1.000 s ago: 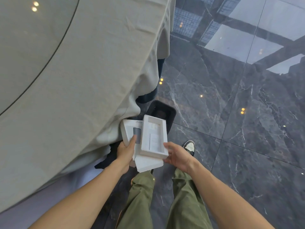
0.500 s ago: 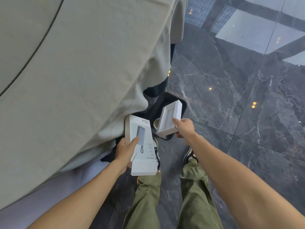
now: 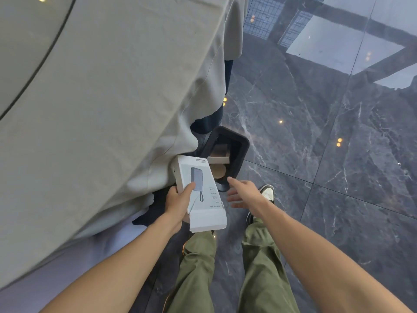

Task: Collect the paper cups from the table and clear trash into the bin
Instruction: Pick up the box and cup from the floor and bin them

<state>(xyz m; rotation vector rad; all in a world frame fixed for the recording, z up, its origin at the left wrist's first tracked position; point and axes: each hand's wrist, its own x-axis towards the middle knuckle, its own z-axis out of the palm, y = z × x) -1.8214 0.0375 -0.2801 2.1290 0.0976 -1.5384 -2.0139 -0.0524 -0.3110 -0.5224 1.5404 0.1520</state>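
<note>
A black bin (image 3: 243, 147) stands on the floor by the table's edge. Inside it lie a white box tray (image 3: 218, 159) and a paper cup (image 3: 218, 170). My left hand (image 3: 178, 201) grips a white product box (image 3: 199, 193) with a picture of a power bank, held just in front of the bin. My right hand (image 3: 242, 193) hovers beside the bin's near rim, fingers spread, holding nothing.
A round table under a grey-green cloth (image 3: 108, 105) fills the left side, its hem hanging to the floor. The floor is dark polished marble (image 3: 316, 136). My legs in olive trousers (image 3: 225, 267) and one shoe (image 3: 267, 192) are below.
My right hand carried the white tray away from the box, let it fall into the bin and drew back empty. The left hand kept hold of the box.
</note>
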